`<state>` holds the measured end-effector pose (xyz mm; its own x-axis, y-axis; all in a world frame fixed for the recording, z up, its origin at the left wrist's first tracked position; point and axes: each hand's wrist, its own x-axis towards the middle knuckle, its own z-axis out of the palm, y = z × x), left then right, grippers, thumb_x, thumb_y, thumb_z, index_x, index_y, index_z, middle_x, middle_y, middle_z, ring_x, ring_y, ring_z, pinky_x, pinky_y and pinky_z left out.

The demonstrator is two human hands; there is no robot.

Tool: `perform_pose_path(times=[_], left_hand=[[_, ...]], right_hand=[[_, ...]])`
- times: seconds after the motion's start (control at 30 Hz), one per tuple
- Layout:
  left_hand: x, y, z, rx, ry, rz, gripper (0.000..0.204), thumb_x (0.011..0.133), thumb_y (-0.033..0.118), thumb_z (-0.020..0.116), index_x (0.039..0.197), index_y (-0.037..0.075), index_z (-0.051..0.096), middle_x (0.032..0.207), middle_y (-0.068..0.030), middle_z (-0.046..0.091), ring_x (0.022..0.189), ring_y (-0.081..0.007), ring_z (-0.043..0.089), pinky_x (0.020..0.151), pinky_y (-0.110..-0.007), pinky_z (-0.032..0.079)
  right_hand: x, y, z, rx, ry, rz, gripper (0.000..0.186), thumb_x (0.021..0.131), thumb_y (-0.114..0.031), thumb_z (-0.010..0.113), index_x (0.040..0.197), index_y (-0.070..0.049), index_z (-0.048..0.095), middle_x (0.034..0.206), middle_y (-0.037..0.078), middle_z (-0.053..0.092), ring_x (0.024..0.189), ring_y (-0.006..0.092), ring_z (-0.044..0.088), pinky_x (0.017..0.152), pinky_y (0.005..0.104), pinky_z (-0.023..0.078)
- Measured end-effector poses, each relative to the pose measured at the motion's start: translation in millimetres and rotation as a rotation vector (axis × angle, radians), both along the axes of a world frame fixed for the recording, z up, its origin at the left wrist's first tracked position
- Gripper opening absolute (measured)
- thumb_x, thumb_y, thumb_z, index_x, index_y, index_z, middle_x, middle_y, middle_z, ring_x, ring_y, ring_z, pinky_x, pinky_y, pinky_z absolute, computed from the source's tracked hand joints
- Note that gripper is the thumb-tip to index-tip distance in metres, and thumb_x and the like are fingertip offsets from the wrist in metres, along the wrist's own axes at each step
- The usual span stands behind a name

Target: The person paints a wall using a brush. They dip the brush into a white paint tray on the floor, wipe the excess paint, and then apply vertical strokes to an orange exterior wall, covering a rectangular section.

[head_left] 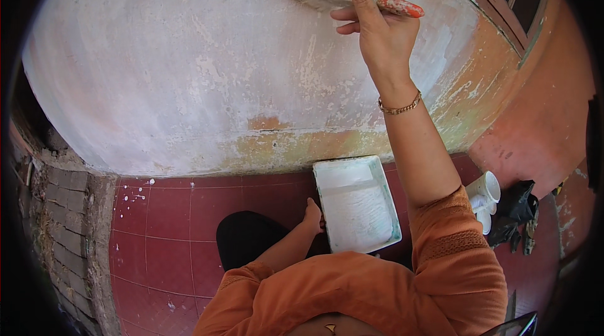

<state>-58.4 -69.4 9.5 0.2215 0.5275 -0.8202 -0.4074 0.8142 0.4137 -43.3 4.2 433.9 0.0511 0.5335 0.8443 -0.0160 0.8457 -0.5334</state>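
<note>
My right hand [377,18] is raised to the wall and closed round a paintbrush [402,6] with a worn red handle. White paint coats its bristles, which touch or nearly touch the wall [207,59]. Patchy white covers most of that wall, with bare orange and yellowish areas low down and to the right. Below, a white paint tray [357,204] with wet white paint rests near the wall's foot. At the tray's left edge is my left hand [312,215]; its fingers are mostly hidden against the rim.
White plastic cups [483,194] and a black plastic bag [519,210] lie on the right. Red floor tiles [167,229] carry white paint drips. Grey paving [66,210] runs along the left edge. A brown window frame [497,2] borders the wall at upper right.
</note>
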Motion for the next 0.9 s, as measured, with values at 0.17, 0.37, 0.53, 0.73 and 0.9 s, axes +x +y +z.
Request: perform_pose_path(times=[0.17,0.37,0.53,0.73,0.9], left_hand=[[-1,1,0,0.001,0.015,0.029,0.078,0.093,0.064,0.013,0.120,0.003,0.054,0.099,-0.0155,0.057,0.098,-0.0333,0.047,0.105,-0.062,0.019],[-3,-8,25,0.071,-0.025,0.011,0.086,0.091,0.067,0.016,0.127,-0.006,0.043,0.118,-0.0215,0.055,0.117,-0.0393,0.045,0.107,-0.061,0.017],[0,5,-18,-0.014,0.028,0.033,0.089,0.091,0.069,0.019,0.135,-0.007,0.034,0.127,-0.0239,0.047,0.123,-0.0408,0.040,0.107,-0.061,0.017],[6,3,-9,0.009,0.081,0.042,0.087,0.090,0.069,0.017,0.133,-0.004,0.038,0.125,-0.0227,0.050,0.123,-0.0413,0.039,0.107,-0.063,0.016],[-2,-4,9,0.047,0.041,-0.006,0.082,0.092,0.066,0.015,0.124,0.000,0.049,0.114,-0.0182,0.056,0.113,-0.0376,0.044,0.105,-0.062,0.020]], right_hand=[[-11,7,-14,0.337,0.056,-0.053,0.021,0.088,-0.016,0.069,0.100,0.001,0.066,0.084,0.008,0.068,0.078,0.0157,0.067,0.062,0.0244,0.053],[-14,1,-152,0.190,-0.268,-0.163,0.028,0.084,-0.004,0.070,0.110,0.002,0.063,0.099,0.016,0.068,0.094,0.0214,0.067,0.082,0.0292,0.051],[-4,-36,-241,-0.017,-0.482,-0.156,0.028,0.082,-0.007,0.072,0.108,0.001,0.064,0.097,0.018,0.068,0.088,0.0216,0.067,0.077,0.0282,0.051],[11,-34,-277,-0.426,-0.509,-0.070,0.026,0.084,-0.014,0.073,0.102,0.003,0.066,0.088,0.013,0.070,0.081,0.0171,0.066,0.073,0.0265,0.050],[-14,9,-182,-0.506,-0.298,0.014,0.029,0.084,-0.025,0.074,0.091,0.002,0.067,0.072,0.007,0.066,0.064,0.0102,0.064,0.051,0.0201,0.048]])
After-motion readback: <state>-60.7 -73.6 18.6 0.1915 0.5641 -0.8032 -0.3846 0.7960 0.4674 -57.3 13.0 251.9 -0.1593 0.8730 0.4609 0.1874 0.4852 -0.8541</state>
